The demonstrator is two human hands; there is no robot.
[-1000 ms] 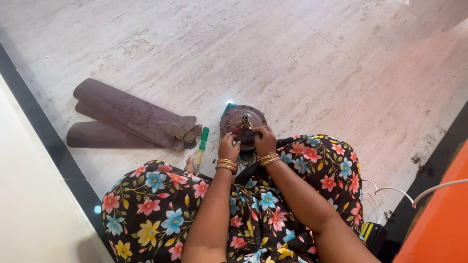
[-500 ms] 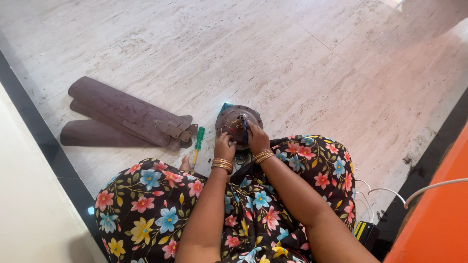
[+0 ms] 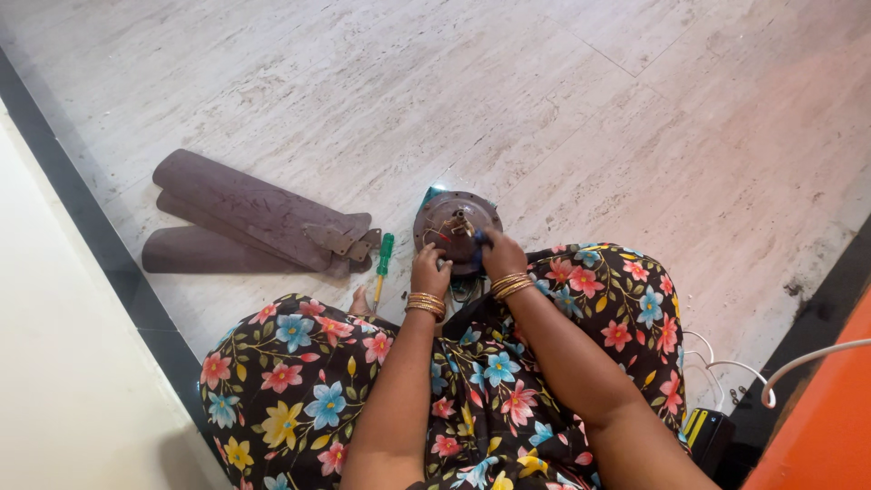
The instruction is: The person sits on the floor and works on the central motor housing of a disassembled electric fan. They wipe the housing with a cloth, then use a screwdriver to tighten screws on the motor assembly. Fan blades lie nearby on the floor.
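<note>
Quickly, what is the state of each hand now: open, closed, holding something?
Left hand: fingers curled on the near edge of the round fan motor; a full grip cannot be told.
Right hand: closed on a small blue-handled tool at the motor.

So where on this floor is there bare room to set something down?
The pale floor beyond the fan motor lies bare, as does the stretch right of it toward the dark border. Crowded: the blades and screwdriver to the left, both hands, left and right, at the motor, and cables by the right knee.
</note>
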